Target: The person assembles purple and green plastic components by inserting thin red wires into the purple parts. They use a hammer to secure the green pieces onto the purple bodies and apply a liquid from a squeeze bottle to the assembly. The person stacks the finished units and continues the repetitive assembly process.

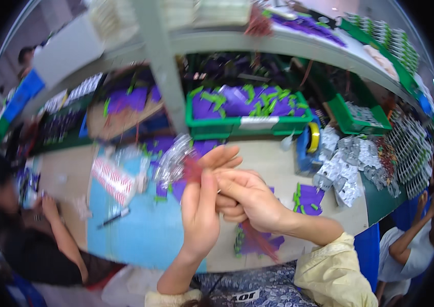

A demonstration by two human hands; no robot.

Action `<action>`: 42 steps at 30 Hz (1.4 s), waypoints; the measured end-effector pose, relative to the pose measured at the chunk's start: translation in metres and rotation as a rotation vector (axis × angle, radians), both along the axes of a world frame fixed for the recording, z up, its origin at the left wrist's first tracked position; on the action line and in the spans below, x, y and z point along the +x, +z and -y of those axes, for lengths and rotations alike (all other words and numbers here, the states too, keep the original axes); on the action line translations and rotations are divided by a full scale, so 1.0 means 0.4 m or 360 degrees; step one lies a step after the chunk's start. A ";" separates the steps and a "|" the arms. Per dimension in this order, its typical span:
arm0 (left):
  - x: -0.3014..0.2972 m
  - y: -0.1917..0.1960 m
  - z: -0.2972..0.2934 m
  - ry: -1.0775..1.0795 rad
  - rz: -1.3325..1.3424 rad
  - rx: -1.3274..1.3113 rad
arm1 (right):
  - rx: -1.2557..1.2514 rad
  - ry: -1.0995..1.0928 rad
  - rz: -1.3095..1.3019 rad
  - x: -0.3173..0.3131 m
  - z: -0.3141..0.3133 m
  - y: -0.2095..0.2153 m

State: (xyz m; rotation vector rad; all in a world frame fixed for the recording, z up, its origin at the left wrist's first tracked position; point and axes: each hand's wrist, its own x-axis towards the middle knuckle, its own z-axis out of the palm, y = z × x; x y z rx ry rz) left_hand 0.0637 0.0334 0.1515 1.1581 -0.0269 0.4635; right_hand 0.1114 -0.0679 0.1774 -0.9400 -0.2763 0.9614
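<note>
While the two hands meet above the near edge of the workbench point(273, 169), the left hand point(200, 204) stands upright with its fingers pressed together, thumb and forefinger pinching a small dark red piece point(192, 170) at the top. Touching that piece on its left is a crumpled clear plastic strip point(172, 158), blurred, so its exact shape is hard to tell. The right hand point(247, 197) comes in from the right, fingers curled and closed against the left hand's fingers; whether it grips the red piece too, I cannot tell. Below the right wrist a bundle of thin red strands point(260, 240) hangs down over some purple pieces point(255, 244) lying on the bench.

A light blue mat point(140, 230) covers the bench to the left, with a black pen point(114, 217) lying on it. Farther back sits a green tray point(250, 125) filled with purple and green parts. To the right a heap of silvery foil packs point(347, 163) lies near a blue and yellow tape roll point(309, 140). Another person sits at the far left, a hand point(49, 207) on the bench, and a second person in a white top point(406, 250) sits at the near right.
</note>
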 end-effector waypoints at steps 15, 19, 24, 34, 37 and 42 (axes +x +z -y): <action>-0.275 -0.101 -0.438 0.0654 0.0103 -0.0389 | -0.0379 0.0595 0.0038 -0.258 0.054 -0.266; -0.443 0.008 -0.655 0.0129 0.0270 -0.0352 | -0.0411 0.0619 0.1293 -0.406 -0.056 -0.405; -0.467 0.036 -0.485 0.0498 -0.0272 -0.0009 | -0.0423 0.0520 0.1335 -0.429 -0.228 -0.454; -0.098 -0.271 0.015 -0.0183 0.0041 -0.0660 | -0.0817 0.0040 0.1222 -0.170 0.153 -0.267; 0.009 -0.283 0.096 -0.0864 -0.0356 -0.0379 | -0.1305 -0.0282 0.1910 -0.059 0.320 -0.281; 0.087 -0.332 0.128 -0.0874 -0.0654 0.1149 | -0.2124 0.0033 0.2680 0.164 0.536 -0.295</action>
